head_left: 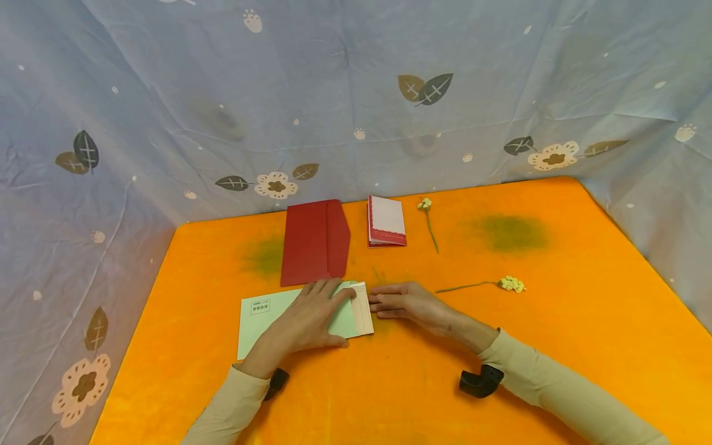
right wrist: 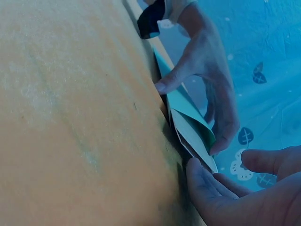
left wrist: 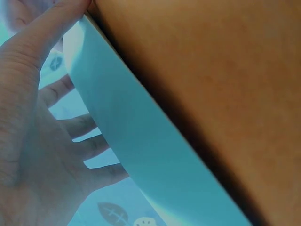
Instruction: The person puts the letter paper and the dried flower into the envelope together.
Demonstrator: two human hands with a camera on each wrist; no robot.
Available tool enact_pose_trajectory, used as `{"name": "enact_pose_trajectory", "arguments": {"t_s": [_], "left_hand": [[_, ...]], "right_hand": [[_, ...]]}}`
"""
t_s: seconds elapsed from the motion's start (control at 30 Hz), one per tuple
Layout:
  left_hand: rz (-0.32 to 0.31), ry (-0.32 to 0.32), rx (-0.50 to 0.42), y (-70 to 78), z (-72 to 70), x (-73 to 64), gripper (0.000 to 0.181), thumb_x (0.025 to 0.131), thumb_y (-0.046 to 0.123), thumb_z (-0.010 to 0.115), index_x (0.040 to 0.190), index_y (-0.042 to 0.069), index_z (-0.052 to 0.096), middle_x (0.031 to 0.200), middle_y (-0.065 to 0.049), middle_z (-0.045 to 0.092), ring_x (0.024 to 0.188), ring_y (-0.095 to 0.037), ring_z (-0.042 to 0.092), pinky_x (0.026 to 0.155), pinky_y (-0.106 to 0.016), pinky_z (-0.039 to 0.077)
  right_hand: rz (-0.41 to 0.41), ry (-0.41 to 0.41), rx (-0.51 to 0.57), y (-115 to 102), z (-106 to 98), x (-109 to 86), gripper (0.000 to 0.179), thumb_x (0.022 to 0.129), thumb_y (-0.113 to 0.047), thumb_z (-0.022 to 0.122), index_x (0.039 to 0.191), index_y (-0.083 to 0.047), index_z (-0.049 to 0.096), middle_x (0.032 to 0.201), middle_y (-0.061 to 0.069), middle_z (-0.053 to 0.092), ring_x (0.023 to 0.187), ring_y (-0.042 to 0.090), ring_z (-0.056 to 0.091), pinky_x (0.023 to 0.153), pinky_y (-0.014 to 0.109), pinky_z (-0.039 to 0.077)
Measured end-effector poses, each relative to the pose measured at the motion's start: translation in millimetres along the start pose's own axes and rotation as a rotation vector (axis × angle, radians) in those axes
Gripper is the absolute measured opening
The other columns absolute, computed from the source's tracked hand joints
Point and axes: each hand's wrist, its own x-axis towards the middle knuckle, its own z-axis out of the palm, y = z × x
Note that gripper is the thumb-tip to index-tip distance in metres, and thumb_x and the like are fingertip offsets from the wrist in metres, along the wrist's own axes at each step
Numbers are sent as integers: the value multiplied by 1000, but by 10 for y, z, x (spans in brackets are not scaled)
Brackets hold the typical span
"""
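Gripping rectangular paper envelope [head_left: 267, 320], left hand [head_left: 308, 318], flat lined insert [head_left: 364, 310]

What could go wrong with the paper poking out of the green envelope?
The paper might bend or catch on the envelope's edge if pushed, since its end sticks out of the green envelope. The left hand grips the envelope's two long edges, so squeezing hard could crease it.

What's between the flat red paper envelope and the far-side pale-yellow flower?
Head view: a small white folded paper card with red trim, bare orange tabletop on either side.
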Motion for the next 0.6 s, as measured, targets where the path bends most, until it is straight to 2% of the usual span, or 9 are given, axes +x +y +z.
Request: {"name": "enact_pose_trajectory", "arguments": {"t_s": [0.4, 0.6], "left_hand": [[-10, -6, -10, 3, 1, -4, 89, 69, 59, 82, 139, 21, 44, 146, -13, 41, 130, -32, 41, 109, -51, 33], [-4, 3, -13, 0, 7, -4, 90, 68, 59, 82, 139, 19, 44, 144, -13, 42, 130, -31, 41, 108, -52, 33]], "right_hand": [[6, 6, 25, 11, -29, -43, 50, 104, -14, 49, 141, 16, 36, 141, 31, 46, 125, 35, 55, 100, 38, 46], [-3, -52, 23, 31, -21, -52, 55, 104, -19, 50, 142, 18, 33, 142, 31, 45, 127, 37, 52, 102, 41, 45]]}}
